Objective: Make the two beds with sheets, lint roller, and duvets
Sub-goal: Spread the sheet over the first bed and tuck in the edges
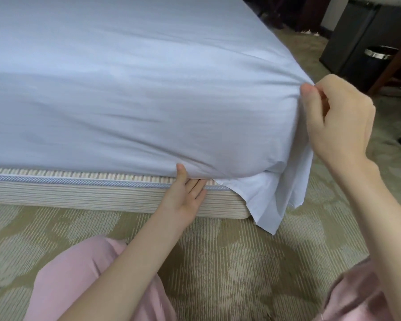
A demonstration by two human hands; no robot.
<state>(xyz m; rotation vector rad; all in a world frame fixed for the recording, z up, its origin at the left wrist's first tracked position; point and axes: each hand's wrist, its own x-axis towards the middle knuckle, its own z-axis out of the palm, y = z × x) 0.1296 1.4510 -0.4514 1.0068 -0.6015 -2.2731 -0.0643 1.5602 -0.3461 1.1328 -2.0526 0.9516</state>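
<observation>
A pale blue-white sheet (130,89) covers the mattress top and hangs down its near side. Under it lies the striped beige bed base (79,195) with a blue piped seam. My left hand (185,191) is palm up with fingers spread, its fingertips pushed under the mattress edge where the sheet goes between mattress and base. My right hand (338,121) pinches the sheet at the mattress's right corner, thumb and fingers closed on a fold. A loose flap of sheet (273,200) hangs from that corner down toward the floor.
Patterned beige carpet (218,262) spreads in front of the bed. My knees in pink clothing (79,279) are low in view. At the back right stand a dark cabinet (357,38), a metal-rimmed bin (380,59) and a wooden furniture leg (391,63).
</observation>
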